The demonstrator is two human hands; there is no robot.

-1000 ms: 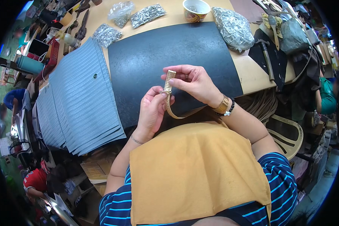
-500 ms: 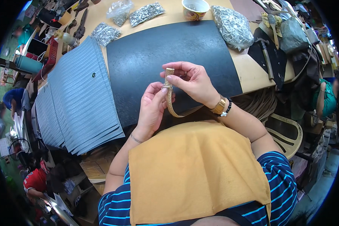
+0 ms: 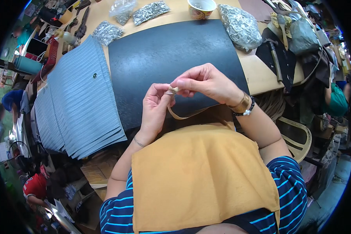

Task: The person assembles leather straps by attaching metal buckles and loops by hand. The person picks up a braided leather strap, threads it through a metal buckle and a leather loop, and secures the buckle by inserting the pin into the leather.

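Note:
A tan strap with a small metal ring or buckle at its upper end is between my hands, over the near part of a black mat. My left hand is closed, thumb and fingers pinching the strap by the metal piece. From the right, my right hand pinches the strap's end, fingers bent around it. Its tip is mostly hidden by the fingers. The strap's loose length loops down and runs right, toward my lap, beneath my right wrist.
Blue-grey woven-pattern sheets are stacked at the left. Bags of metal pieces, a paper cup and a large bag of metal rings line the back. A hammer lies at the right, near a plastic chair.
The strap's end stood upright above the metal piece; now it is bent over within my right fingers. My right hand has closed in and tilted down, while my left has barely moved.

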